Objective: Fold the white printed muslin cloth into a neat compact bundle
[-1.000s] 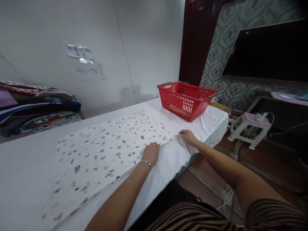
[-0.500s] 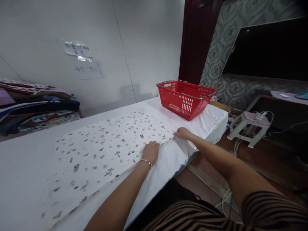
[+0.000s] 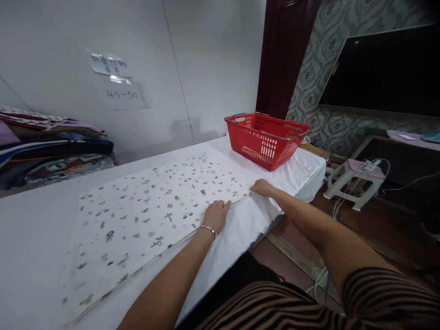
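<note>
A white cloth (image 3: 137, 215) printed with small palm trees and leaf-like shapes lies spread in a long folded piece, its layers showing along the near edge. My right hand (image 3: 263, 187) pinches the cloth at its right near corner. On the same edge, a little to the left, my left hand (image 3: 216, 216) rests palm down, with finger and thumb somewhat apart. A bracelet circles the left wrist. The undersides of both hands are hidden.
A red plastic basket (image 3: 266, 142) stands at the far right of the white-covered table (image 3: 30, 233). Folded textiles (image 3: 51, 146) are piled at the far left against the wall. A plastic stool (image 3: 357, 178) with cables stands on the floor at right.
My right hand has shifted very slightly right and up with the cloth's corner. Finger and thumb of my left hand are a bit further apart. The cloth has barely moved.
</note>
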Tool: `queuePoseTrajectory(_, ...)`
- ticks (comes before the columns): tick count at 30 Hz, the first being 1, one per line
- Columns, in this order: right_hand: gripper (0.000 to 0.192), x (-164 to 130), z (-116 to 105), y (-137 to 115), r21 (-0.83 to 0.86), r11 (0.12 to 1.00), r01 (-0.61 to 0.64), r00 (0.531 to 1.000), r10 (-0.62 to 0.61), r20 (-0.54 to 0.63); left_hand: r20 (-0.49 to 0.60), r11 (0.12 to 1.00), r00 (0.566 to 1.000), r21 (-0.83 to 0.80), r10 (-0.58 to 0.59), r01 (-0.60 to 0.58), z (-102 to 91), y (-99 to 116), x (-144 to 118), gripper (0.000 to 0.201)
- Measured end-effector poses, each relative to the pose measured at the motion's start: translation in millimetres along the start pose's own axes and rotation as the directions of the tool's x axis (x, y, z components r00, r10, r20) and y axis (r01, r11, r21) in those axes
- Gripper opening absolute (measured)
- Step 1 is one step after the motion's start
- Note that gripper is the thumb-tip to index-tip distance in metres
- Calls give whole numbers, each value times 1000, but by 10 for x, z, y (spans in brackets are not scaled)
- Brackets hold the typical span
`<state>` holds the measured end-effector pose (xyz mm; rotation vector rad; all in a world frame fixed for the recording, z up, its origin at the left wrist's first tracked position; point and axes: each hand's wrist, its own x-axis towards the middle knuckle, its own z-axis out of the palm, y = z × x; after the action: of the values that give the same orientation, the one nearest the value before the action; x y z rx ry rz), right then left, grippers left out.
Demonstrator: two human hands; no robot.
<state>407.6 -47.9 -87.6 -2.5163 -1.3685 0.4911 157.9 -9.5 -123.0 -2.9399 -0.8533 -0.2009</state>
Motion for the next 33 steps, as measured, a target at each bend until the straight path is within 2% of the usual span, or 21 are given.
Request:
queuePoseTrajectory(5,25,6,-43,-74,-42,999,-19,997,22,73,-3,1000,1000,-21,-2,2,10,-2,-23,47)
queuePoseTrajectory(9,17,62,-64,-155,-59,998,-30,993,36,111,-7,1000,1000,-21,-7,7,-9,16,-41,44)
queuePoseTrajectory(13,14,82,-80,-173,-8,999,-36,992,37,120,13,1000,1000,9,-20,20,-47,26,-32,39)
queuePoseTrajectory(17,22,45,-47,-92,85,996,-15,997,9,77,53,1000,999,4,-8,8,-91,24,-18,32)
queuePoseTrajectory(20,22,38,25,-26,85,996,0,999,-3,42,69,1000,997,-13,24,-23,-99,29,-39,31)
queuePoseTrajectory(27,17,55,133,28,-58,997,54,997,-57,-57,13,999,999,-27,33,-33,-55,57,-106,33)
queuePoseTrajectory(33,19,-145,90,23,-195,973,123,986,-142,-87,11,998,1000,-66,-18,19,-30,88,-100,28)
